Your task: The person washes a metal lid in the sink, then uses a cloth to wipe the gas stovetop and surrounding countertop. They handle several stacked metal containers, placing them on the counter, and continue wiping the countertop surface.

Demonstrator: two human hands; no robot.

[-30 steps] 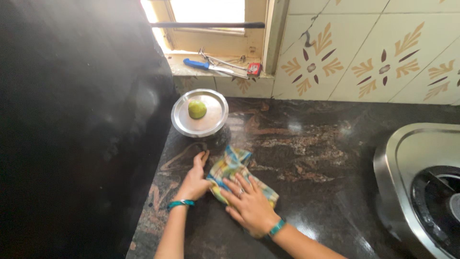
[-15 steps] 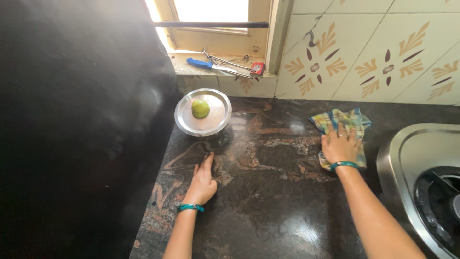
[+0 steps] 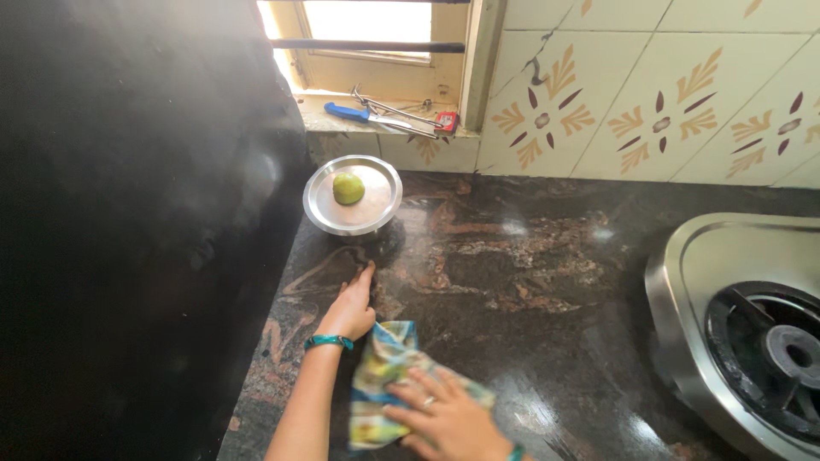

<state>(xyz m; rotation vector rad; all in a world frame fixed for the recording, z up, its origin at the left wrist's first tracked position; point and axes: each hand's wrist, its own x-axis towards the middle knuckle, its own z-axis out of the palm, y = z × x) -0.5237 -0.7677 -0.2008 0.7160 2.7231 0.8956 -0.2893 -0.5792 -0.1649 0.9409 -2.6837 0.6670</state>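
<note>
My right hand (image 3: 444, 414) presses flat on a yellow, blue and green patterned cloth (image 3: 380, 384) at the near edge of the dark stone countertop (image 3: 530, 290). My left hand (image 3: 350, 309) rests palm down on the counter just left of the cloth, fingers pointing toward a steel plate (image 3: 376, 201). A green lime (image 3: 348, 188) sits on that plate. Both wrists wear teal bangles.
A large black appliance side (image 3: 128, 230) walls off the left. A steel gas stove (image 3: 735, 316) with a black burner stands at the right. On the window sill lie a blue-handled tool (image 3: 350, 112), metal tongs and a small red object. Patterned tiles cover the back wall.
My right hand swept the cloth from beside my left hand to the right near the stove, then back to the near left. My left hand stayed planted.
</note>
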